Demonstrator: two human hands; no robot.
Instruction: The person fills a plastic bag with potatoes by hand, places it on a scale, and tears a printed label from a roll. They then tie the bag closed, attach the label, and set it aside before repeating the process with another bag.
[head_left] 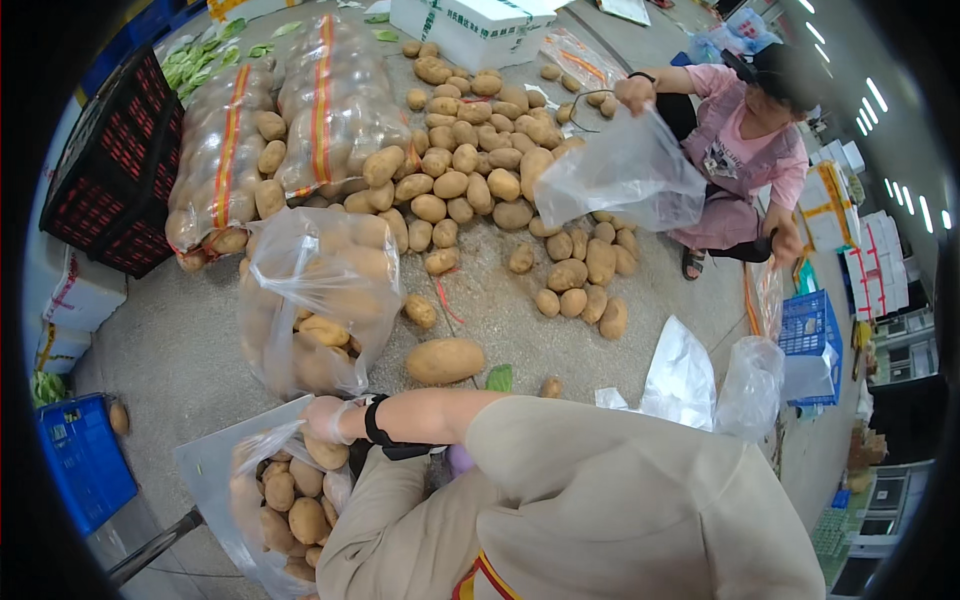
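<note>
Head view: right hand (322, 418) at the mouth of a clear plastic bag (268, 440), part-filled with potatoes (307, 520), one potato right under the hand. Fingers mostly hidden, can't tell if they're pinching film or spread. Left hand out of frame, can't tell its fingers either. Dark wristband (378, 425) on the right wrist. Bag rests on a grey plate (205, 455), left of the legs. Just above it, a second clear bag (300, 250) of potatoes on the floor (560, 355), large loose potato (445, 361) near its lower right. Beyond: potato heap (502, 183), two striped sacks (330, 95), black crates (110, 150). Co-worker (745, 140) in pink beside the heap holds up a thin clear sheet-like bag (625, 175)
</note>
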